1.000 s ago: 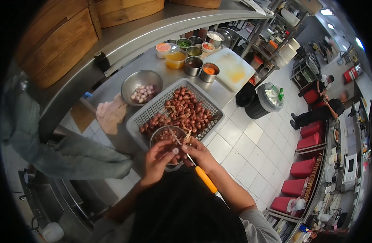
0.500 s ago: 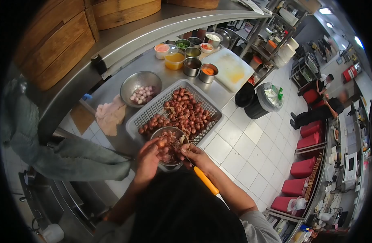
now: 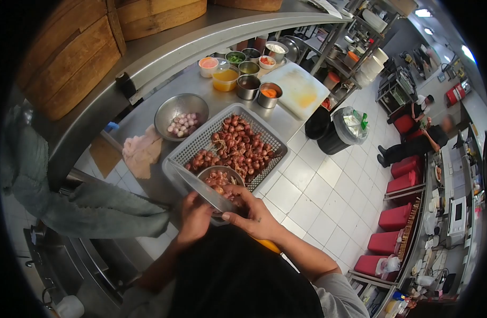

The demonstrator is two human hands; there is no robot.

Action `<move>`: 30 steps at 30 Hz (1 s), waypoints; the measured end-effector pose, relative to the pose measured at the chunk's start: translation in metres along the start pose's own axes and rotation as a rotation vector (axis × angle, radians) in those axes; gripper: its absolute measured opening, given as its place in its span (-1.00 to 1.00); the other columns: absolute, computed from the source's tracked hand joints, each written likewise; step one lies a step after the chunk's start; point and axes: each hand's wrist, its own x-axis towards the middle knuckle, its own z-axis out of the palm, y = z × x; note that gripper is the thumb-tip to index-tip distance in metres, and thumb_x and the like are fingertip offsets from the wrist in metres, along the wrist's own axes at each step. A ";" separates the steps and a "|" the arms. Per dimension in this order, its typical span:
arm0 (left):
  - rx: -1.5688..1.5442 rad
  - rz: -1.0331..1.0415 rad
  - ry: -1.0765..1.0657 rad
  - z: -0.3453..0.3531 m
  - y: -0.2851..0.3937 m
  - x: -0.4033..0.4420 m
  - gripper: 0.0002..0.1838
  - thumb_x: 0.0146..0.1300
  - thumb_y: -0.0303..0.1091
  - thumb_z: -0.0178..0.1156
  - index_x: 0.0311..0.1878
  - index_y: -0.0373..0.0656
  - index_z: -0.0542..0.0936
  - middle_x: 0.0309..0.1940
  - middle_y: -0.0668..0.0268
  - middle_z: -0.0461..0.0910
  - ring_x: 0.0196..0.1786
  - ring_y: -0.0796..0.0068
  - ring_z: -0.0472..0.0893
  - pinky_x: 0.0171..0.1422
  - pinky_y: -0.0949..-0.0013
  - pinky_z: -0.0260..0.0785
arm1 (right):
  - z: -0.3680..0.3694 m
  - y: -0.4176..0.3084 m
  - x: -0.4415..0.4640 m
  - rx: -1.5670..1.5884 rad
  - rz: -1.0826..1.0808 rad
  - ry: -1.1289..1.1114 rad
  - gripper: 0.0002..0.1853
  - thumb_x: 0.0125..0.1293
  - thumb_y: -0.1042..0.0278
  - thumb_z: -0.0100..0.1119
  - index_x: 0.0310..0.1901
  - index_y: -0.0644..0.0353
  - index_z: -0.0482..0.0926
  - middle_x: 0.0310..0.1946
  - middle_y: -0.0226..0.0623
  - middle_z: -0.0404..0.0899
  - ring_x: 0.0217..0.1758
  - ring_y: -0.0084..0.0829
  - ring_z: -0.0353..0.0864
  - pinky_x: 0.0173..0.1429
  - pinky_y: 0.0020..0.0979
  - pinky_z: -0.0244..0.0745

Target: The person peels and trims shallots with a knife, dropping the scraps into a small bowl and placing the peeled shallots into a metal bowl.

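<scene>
My right hand [image 3: 254, 214] is closed around a knife with an orange handle [image 3: 268, 245], its wide blade [image 3: 198, 185] pointing up and left over a small metal bowl. Close under the blade, my left hand [image 3: 196, 218] has its fingers curled on a shallot, mostly hidden by the blade and fingers. The small metal bowl [image 3: 238, 175] holds shallots and loose skins. It sits at the near side of a grey perforated basket [image 3: 280, 159] full of red shallots [image 3: 243, 143]. Peeled shallots [image 3: 184, 124] lie in a larger steel bowl [image 3: 166, 108] behind the basket's left side.
A pink cloth [image 3: 141, 151] lies left of the basket. Sauce and garnish containers [image 3: 225, 79] and a white cutting board [image 3: 296, 90] stand behind. A lined bin [image 3: 339, 138] is on the floor at right. Two people [image 3: 426, 135] are farther off. A grey-green cloth [image 3: 105, 209] hangs at left.
The knife blade has swung up into view above the small bowl, between my hands. My right hand has turned over the handle, and my left hand has drawn slightly lower.
</scene>
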 end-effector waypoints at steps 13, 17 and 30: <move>0.229 0.072 -0.001 0.006 -0.003 -0.006 -0.70 0.28 -0.67 0.16 0.07 -0.31 0.58 -0.03 0.24 0.64 0.00 0.46 0.65 0.12 0.37 0.51 | 0.008 -0.008 0.002 -0.016 -0.019 0.073 -0.52 0.31 0.36 0.44 0.11 0.24 0.36 -0.22 -0.33 0.58 -0.15 -0.60 0.54 -0.07 -0.47 0.46; 0.418 0.084 -0.020 0.005 -0.007 -0.010 -0.70 0.30 -0.64 0.18 0.11 -0.33 0.58 -0.02 0.23 0.67 0.00 0.49 0.66 0.14 0.39 0.51 | 0.007 -0.006 0.003 -0.037 0.053 0.095 -0.56 0.30 0.34 0.46 0.02 0.22 0.36 -0.26 -0.34 0.56 -0.20 -0.61 0.54 -0.12 -0.48 0.47; 0.200 -0.006 -0.066 0.021 0.001 -0.005 -0.68 0.41 -0.60 0.16 0.20 -0.36 0.50 0.02 0.12 0.65 0.08 0.36 0.66 0.19 0.25 0.57 | -0.009 0.001 0.013 0.705 0.331 0.011 -0.74 0.48 0.12 0.25 -0.08 0.02 0.39 -0.42 -0.41 0.45 -0.51 -0.62 0.38 -0.52 -0.56 0.18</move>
